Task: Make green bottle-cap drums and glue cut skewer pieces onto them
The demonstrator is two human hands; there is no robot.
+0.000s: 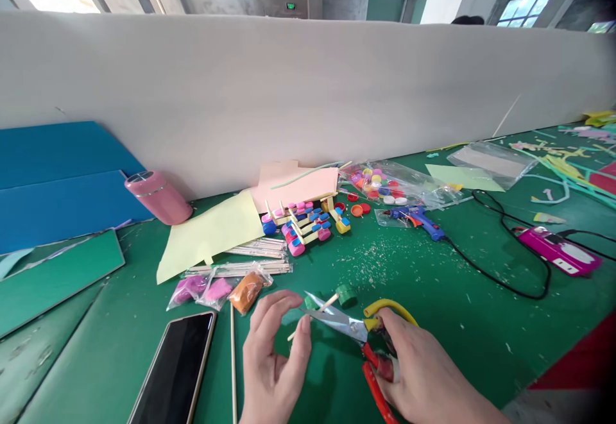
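Bottom centre: left hand [274, 356] pinches a stick [328, 304]; right hand [423, 376] grips scissors [342, 322], blades at the stick

Scissors [353, 328]: steel blades, one yellow handle loop and one red. The blades are parted, tips pointing toward the phone [176, 366]. Gripped by the handles in the right hand [423, 373], to the right of the phone.
Stick [330, 302]: thin pale wooden skewer, tilted, its near end toward the phone and its far end rising away. It lies across the open blades, pinched in the left hand [274, 353] just right of the phone.
Green cap [345, 294]: small round bottle cap at the stick's far end, beyond the blades from the phone.
Second green piece [310, 302]: small and partly hidden by the blade tip. Whether it is attached to the stick cannot be told.
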